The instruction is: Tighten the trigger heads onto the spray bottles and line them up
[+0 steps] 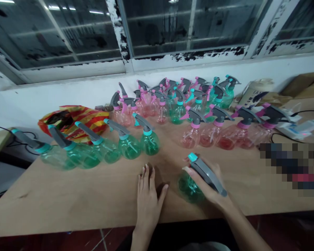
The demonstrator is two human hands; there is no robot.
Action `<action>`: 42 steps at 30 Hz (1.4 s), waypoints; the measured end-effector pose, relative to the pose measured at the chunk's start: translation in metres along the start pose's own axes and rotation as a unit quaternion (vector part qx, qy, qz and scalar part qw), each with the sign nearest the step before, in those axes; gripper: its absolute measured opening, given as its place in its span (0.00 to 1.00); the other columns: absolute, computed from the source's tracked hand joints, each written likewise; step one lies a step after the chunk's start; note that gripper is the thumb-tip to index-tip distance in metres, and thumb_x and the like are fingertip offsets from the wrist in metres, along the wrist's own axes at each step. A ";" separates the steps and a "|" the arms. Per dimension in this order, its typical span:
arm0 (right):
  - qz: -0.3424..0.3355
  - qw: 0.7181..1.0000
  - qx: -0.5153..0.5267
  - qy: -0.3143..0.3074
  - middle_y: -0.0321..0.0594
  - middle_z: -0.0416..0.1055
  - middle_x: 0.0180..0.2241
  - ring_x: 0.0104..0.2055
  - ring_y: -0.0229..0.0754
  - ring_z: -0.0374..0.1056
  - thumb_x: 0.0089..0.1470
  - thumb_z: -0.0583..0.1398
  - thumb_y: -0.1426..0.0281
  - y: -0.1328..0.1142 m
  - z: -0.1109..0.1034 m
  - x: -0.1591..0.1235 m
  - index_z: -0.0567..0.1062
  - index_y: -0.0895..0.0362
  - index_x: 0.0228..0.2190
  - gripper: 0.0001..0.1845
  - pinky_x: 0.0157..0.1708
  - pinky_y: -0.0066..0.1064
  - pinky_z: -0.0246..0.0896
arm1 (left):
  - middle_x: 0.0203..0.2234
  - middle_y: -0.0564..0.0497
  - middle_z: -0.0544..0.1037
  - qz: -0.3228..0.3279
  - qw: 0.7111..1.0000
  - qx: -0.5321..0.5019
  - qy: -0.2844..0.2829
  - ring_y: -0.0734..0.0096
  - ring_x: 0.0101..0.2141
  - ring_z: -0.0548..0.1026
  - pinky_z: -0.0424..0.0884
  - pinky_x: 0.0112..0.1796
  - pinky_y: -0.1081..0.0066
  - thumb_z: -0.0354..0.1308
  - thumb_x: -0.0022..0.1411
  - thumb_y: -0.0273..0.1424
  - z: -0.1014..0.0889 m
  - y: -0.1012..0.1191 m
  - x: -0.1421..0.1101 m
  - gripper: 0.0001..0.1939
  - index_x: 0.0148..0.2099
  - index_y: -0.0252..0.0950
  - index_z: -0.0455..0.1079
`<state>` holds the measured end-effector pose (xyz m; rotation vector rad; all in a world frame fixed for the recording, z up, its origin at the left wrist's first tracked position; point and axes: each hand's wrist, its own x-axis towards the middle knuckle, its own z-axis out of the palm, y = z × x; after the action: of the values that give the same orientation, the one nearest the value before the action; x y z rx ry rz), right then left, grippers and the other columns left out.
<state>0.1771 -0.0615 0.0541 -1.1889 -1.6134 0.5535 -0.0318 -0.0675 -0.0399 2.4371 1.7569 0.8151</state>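
My right hand [208,188] is wrapped round the neck of a green spray bottle [189,190] with a grey and teal trigger head. That bottle is at the front of the wooden table [94,205], right of centre. Flat on the tabletop lies my left hand [148,198], fingers stretched out, with nothing in it. Beyond it on the left stands a row of several green spray bottles [129,146]. A row of several pink spray bottles [190,136] stands behind the held bottle, to its right.
Against the wall is a crowded group of pink and green spray bottles [162,111]. A red and yellow striped bag [90,120] lies at the back left. A white container [255,92], cardboard [303,85] and a cabled white device [300,129] are at the right. Windows [188,28] line the wall.
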 end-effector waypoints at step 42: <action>-0.040 0.998 0.039 -0.029 0.41 0.76 0.45 0.51 0.48 0.72 0.56 0.62 0.67 -0.001 0.000 -0.005 0.73 0.50 0.48 0.17 0.49 0.39 0.69 | 0.66 0.35 0.56 -0.004 1.000 0.006 -0.012 0.50 0.65 0.53 0.56 0.60 0.45 0.48 0.70 0.42 -0.003 0.002 0.002 0.31 0.69 0.33 0.48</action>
<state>0.1765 -0.0660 0.0523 -1.0549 -1.6661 0.5982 -0.0313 -0.0676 -0.0356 2.4349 1.7682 0.7724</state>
